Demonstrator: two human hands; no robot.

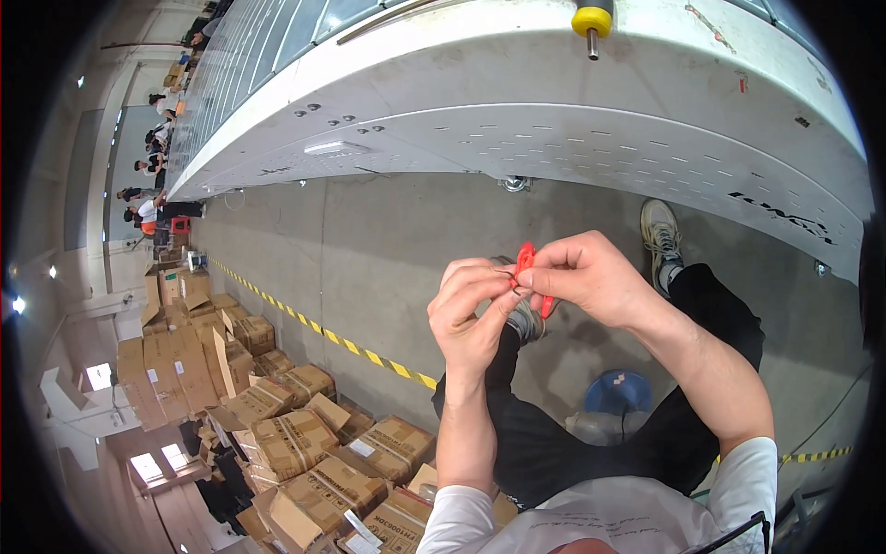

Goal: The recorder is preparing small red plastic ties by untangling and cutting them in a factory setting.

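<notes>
- Pinching mid-frame: right hand grips a small red plastic piece; left hand closes fingertips on it too.
- Best kept steady with both hands close, above the grey floor; cardboard boxes sit lower left.

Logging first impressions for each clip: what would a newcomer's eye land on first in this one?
Dead centre, the two hands meet: the left hand and right hand pinch a small red plastic piece between their fingertips, above the person's black trousers. Across the top curves a big white machine housing with a yellow-handled tool sticking up from it. At lower left lies a jumble of brown cardboard boxes beside a yellow-and-black floor stripe.
</notes>
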